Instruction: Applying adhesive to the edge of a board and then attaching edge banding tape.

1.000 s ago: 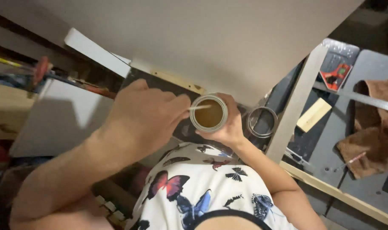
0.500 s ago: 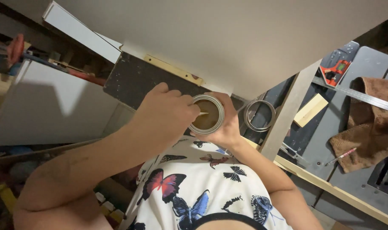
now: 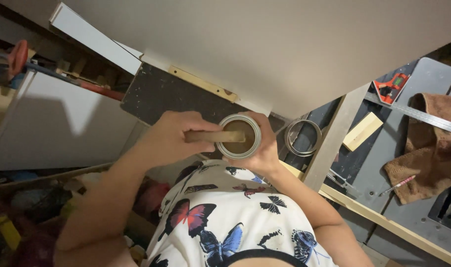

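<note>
My right hand grips a small round metal can from the side, close in front of my chest. The can is open and holds a brownish liquid. My left hand is closed on a flat wooden stick. The stick points to the right, and its far end reaches over the can's rim into the liquid. A round metal lid lies just right of the can on the dark bench top. My butterfly-print shirt fills the bottom of the view.
A large pale board spans the top. A grey wooden strip runs diagonally past the lid. On the grey table to the right lie a small wood block, a brown cloth, a metal ruler, a pencil and a red tool.
My left hand has pulled back to the left, so the stick now shows lying flat across the can's rim. The can stays in my right hand. The view shifted slightly.
</note>
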